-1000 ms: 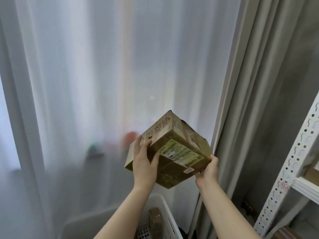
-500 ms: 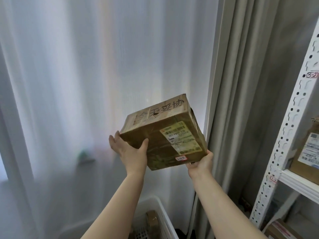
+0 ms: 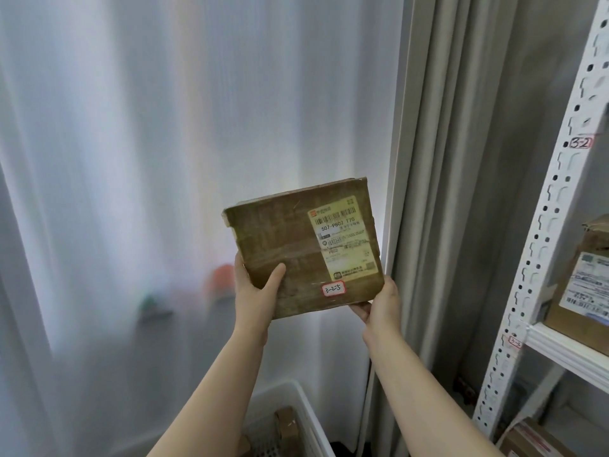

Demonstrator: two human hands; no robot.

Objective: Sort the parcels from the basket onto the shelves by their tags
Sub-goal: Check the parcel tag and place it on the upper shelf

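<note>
A cardboard parcel (image 3: 296, 245) is held up in both hands in front of a sheer white curtain (image 3: 131, 159). It is gripped at its lower left corner by the left hand (image 3: 255, 291), with the thumb laid across the front face and the fingers hidden behind. The lower right corner is cradled by the right hand (image 3: 382, 301), whose fingers are curled under and behind the box. Over the last second the parcel has been turned. Where a top face and an edge were shown at a tilt, the labelled face is now presented almost squarely to the camera, close to upright. The printed shipping label (image 3: 342, 239) and, just below it and between the two hands, a small red-bordered tag (image 3: 333, 288) can therefore be read; the tag appears to be marked 3-2-5. The view has also been swung to the right, so more of a white perforated shelf upright (image 3: 540, 258) is seen well to the right of the right hand. A sticker marked 3-2 (image 3: 581, 142) is fixed on it above hand height. Another boxed parcel (image 3: 583, 282) is already resting on the shelf board at about the right hand's level. The white basket (image 3: 296, 400), with more items in it, lies below the forearms. The reading step is judged complete, and the 3-2 bay is indicated as the destination, though the exact slot cannot be told.
</note>
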